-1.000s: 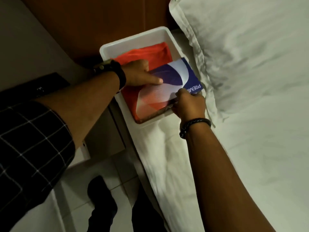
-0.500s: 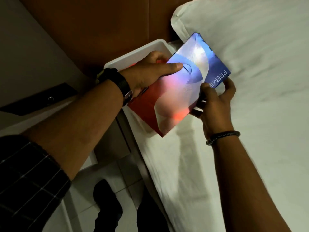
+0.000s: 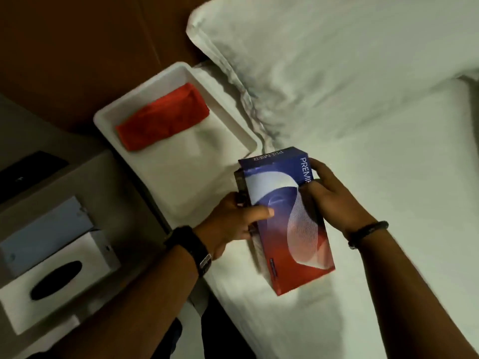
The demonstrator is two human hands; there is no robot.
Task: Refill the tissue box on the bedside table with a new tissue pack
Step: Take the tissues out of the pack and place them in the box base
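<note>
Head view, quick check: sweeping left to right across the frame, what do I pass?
White tissue box cover on the bedside table → white tray holding a red pack → left hand → blue and red tissue pack held over the bed → right hand.

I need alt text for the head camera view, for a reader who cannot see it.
Two bare hands, left hand and right hand, hold a blue and red tissue pack over a white bed. Behind it a white tray holds a red cloth; a white tissue box stands at lower left.
</note>
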